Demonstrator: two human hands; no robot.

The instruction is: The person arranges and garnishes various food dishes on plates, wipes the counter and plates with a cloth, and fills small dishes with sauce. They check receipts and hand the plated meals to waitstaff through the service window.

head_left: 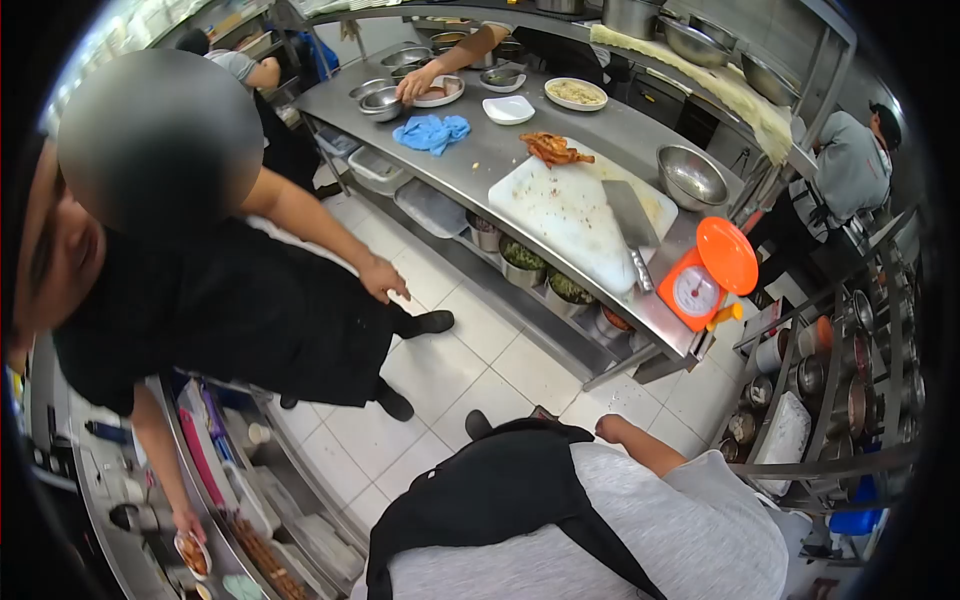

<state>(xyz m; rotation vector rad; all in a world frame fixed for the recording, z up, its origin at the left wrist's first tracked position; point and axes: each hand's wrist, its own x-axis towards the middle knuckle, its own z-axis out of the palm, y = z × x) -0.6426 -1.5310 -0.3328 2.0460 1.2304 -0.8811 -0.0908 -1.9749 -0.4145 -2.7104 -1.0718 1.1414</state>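
Right hand (pixel 608 428): low at the wearer's side, over the tiled floor (pixel 485 335), partly hidden. Can't tell if the grip is open or closed; no held item visible. Left hand: out of view, grip state unknown.

Nearest work items are on the metal surface (pixel 462 172) ahead, well apart from the right hand. Orange kitchen scale (pixel 694 288) sits at the near right corner, round orange pan on top, dial facing the wearer. A yellow-orange item (pixel 725 316) is just beside it. Cleaver (pixel 628 215) lies flat on the cutting board (pixel 560 215), handle at the board's edge toward the scale. Board has scraps scattered over it. Browned roasted poultry piece (pixel 556 149) is at the board's far edge.

Further out: wide metal bowl (pixel 692 178) right of the board, round dish of pale food (pixel 576 94) and white square dish (pixel 508 110) beyond it. Blue cloth (pixel 432 133) crumpled left of those; metal bowls (pixel 381 104) behind, where another person's hand (pixel 415 84) reaches in by a plate (pixel 445 92). Pots of green stuff (pixel 522 258) on the lower shelf.

Co-worker in black (pixel 220 300) stands left, one hand over the floor, the other at a small dish of reddish food (pixel 192 556).
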